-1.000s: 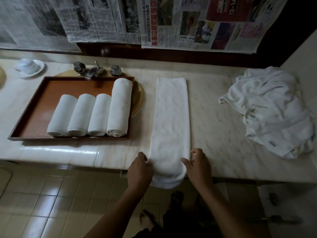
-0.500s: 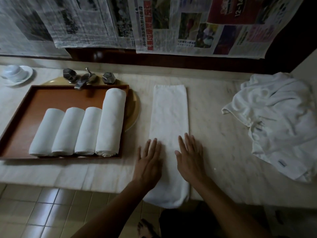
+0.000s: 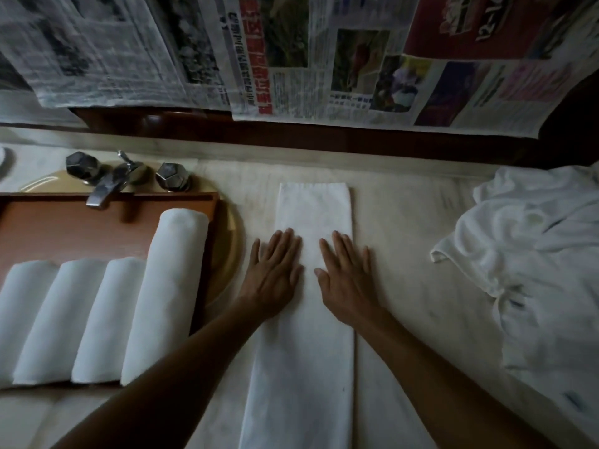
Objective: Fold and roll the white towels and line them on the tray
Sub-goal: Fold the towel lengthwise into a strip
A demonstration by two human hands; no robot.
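Right, long narrow folded white towel strip (image 3: 308,322) lies on the pale marble counter (image 3: 405,286) with its long axis running straight away from the person; both hands sit on it palm down, fingers straight and spread, gripping nothing.

Left hand (image 3: 275,270) straddles the strip's left edge, right hand (image 3: 345,273) straddles the right edge; bare towel between the two thumbs.

Key relation: far short end lies just ahead of the fingertips; near end is back past both wrists and runs out of view at the bottom. My read: this is smoothing before the roll; rolling has to start from a short end, so the hands must shift along that axis, and the far end is the closer one.

Brown rectangular wooden tray (image 3: 64,228) lies left of the left hand, so that hand is nearer for placing. It holds four white rolled towels (image 3: 97,319) side by side, touching; the rightmost is longer and sits against the tray's right wall. I can't tell what room is left past the leftmost roll.

Crumpled heap of white towels (image 3: 534,270) lies well right of the right hand.
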